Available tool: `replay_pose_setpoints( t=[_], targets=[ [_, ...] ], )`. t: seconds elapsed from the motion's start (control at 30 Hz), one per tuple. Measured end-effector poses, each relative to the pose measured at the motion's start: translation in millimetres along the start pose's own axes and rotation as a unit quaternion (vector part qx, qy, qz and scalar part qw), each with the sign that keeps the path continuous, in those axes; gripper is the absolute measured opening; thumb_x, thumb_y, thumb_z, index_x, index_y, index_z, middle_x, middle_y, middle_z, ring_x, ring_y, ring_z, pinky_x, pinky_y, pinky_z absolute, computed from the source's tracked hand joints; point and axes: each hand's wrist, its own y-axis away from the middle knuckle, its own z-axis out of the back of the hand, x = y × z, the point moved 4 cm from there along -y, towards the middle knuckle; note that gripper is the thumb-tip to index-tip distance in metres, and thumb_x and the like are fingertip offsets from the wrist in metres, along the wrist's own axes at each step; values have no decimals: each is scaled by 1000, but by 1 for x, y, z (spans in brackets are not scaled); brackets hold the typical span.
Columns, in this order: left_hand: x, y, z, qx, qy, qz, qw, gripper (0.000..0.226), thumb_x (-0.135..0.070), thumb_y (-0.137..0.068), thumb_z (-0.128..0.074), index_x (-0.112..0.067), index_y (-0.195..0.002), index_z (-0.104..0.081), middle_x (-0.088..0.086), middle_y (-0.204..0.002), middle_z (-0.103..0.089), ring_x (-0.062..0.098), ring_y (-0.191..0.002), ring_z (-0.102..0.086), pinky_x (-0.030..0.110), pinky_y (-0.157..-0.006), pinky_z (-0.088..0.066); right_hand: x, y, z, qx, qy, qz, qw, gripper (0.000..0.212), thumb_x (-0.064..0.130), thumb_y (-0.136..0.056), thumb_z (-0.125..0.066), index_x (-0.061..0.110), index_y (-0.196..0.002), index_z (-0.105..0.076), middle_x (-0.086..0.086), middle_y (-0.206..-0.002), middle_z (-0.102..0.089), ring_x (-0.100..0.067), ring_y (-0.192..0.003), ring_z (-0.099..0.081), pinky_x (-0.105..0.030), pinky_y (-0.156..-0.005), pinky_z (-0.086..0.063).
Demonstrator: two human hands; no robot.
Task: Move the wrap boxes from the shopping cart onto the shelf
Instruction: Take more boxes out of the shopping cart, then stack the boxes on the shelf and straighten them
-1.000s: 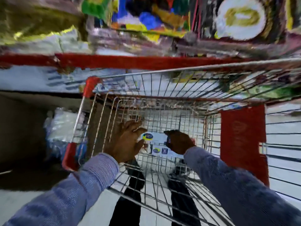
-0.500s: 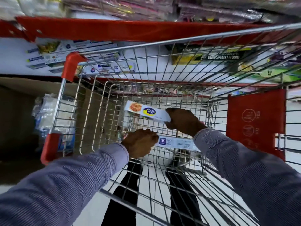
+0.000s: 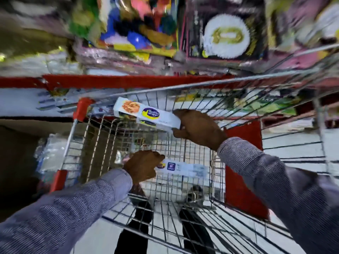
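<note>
My right hand [image 3: 197,128] grips the near end of a long white wrap box [image 3: 146,114] with a blue oval logo, held up near the wire shopping cart's [image 3: 187,88] top rim and pointing left toward the shelf [image 3: 119,81]. Lower down inside the cart, my left hand [image 3: 143,166] is closed on the left end of a second white wrap box [image 3: 185,169], which lies level above the cart floor.
The red-edged shelf carries blurred colourful packets above and white boxes [image 3: 55,104] below. Red corner guards [image 3: 82,108] mark the cart's left side, and a red panel [image 3: 244,167] stands at its right. A plastic-wrapped bundle [image 3: 49,158] sits left of the cart.
My right hand has lifted its wrap box from inside the cart up to the rim. The left hand has stayed low, holding the second box. The view has tilted upward.
</note>
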Motion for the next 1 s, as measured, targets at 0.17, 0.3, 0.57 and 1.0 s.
replay_pose_setpoints(
  t=[0.17,0.3,0.57,1.0],
  targets=[
    [-32,60,126,-129,-73,-13,989,63,-38,-69,-76,-26,-129,-61,5,-118,-73,28,-102,-69,35,-81,-55,57,-4,115,-60,36,55,996,52,42,-87,-62,14,-129,-50,-14,-111,-67,-34,-101,-63,-39,-76,-47],
    [-61,120,230,-225,-72,-13,972,48,-59,-64,-70,-31,-102,-67,0,-89,-76,22,-82,-71,30,-62,-51,97,-2,224,-109,69,49,990,43,44,-83,-61,20,-118,-54,-10,-104,-69,-33,-90,-64,-33,-64,-43],
    [-106,193,400,-321,-126,-4,939,53,-50,-58,-78,-37,-109,-71,-3,-88,-77,19,-83,-69,29,-66,-51,149,4,392,-193,140,98,966,37,43,-82,-61,23,-112,-58,-8,-108,-66,-28,-96,-62,-40,-76,-52],
    [-110,197,538,-351,-89,6,932,62,-40,-47,-77,-50,-108,-68,-11,-86,-79,8,-76,-70,26,-68,-56,133,-43,497,-254,196,49,946,32,34,-85,-66,20,-111,-54,-12,-110,-60,-31,-100,-58,-40,-84,-50]
  ],
)
